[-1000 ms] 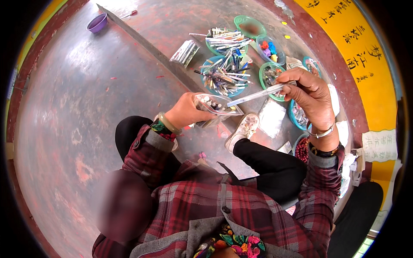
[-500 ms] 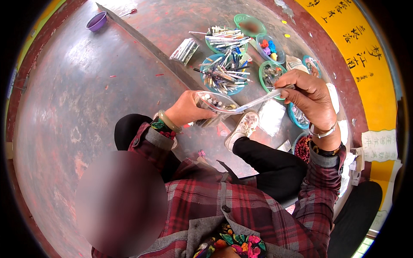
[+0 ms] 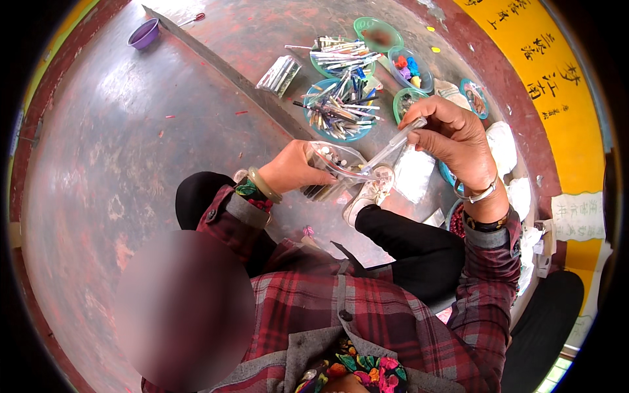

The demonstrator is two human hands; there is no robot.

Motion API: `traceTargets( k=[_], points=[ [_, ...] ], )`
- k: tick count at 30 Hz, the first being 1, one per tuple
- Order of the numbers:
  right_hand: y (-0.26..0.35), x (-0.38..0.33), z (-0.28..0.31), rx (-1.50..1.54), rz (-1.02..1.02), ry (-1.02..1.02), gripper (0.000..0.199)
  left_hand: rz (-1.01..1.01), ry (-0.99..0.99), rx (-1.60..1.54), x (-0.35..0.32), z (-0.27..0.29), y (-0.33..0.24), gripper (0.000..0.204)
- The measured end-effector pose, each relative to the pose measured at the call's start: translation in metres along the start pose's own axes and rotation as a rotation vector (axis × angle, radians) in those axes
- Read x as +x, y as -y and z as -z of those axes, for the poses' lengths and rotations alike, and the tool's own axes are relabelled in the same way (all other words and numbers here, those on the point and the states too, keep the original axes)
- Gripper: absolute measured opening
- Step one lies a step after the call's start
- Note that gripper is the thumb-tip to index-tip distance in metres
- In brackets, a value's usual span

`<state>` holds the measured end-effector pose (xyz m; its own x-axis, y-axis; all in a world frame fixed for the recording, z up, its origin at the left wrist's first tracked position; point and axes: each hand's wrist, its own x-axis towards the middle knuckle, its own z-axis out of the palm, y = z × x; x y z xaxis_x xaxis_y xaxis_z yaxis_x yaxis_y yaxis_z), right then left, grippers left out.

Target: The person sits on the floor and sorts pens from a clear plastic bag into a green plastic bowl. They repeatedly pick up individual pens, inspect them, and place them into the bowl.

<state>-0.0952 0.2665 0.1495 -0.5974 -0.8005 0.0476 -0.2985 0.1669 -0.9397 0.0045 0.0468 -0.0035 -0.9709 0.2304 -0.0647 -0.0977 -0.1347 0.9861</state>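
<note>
My left hand (image 3: 291,168) grips a clear plastic bag (image 3: 337,162) with several small pale pieces inside, and a bundle of dark pen parts (image 3: 319,191) sticks out below the fingers. My right hand (image 3: 452,134) pinches a clear pen tube (image 3: 393,149) by its upper end. The tube slants down to the left, and its lower tip sits at the bag's open mouth. A green bangle is on my left wrist and a metal bracelet on my right. I sit on a reddish floor with my white shoe (image 3: 367,195) just under the bag.
Ahead lie a blue dish (image 3: 337,108) heaped with pens, a green dish (image 3: 341,60) of pen tubes, small bowls of coloured caps (image 3: 407,67), white plastic bags (image 3: 414,173), a bundle of silver tubes (image 3: 278,73), a purple bowl (image 3: 144,33) far left and a long metal strip (image 3: 223,69).
My right hand has swung the clear tube from nearly level to steeply slanted, bringing its tip down into the bag's mouth. The left hand has stayed about where it was.
</note>
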Motion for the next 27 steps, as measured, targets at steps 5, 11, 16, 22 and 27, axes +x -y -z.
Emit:
traceTargets(
  k=[5, 11, 16, 22, 27],
  points=[
    [-0.005, 0.004, -0.003, 0.01, -0.045, 0.029, 0.016, -0.01, -0.005, -0.118, -0.001, 0.001, -0.001, 0.03],
    [-0.017, 0.005, -0.019, -0.098, -0.066, 0.066, 0.013, -0.047, -0.019, -0.229, -0.002, 0.0, -0.006, 0.03],
    [-0.036, 0.01, -0.026, -0.226, 0.116, 0.102, 0.012, -0.033, -0.009, -0.252, -0.002, -0.001, -0.008, 0.032],
    [-0.037, 0.008, -0.033, -0.098, -0.149, 0.086, 0.014, -0.046, -0.002, -0.267, -0.002, -0.001, -0.009, 0.031],
    [-0.045, 0.01, -0.034, -0.313, 0.091, 0.089, 0.015, -0.073, -0.01, -0.293, -0.001, 0.0, -0.006, 0.032]
  ],
)
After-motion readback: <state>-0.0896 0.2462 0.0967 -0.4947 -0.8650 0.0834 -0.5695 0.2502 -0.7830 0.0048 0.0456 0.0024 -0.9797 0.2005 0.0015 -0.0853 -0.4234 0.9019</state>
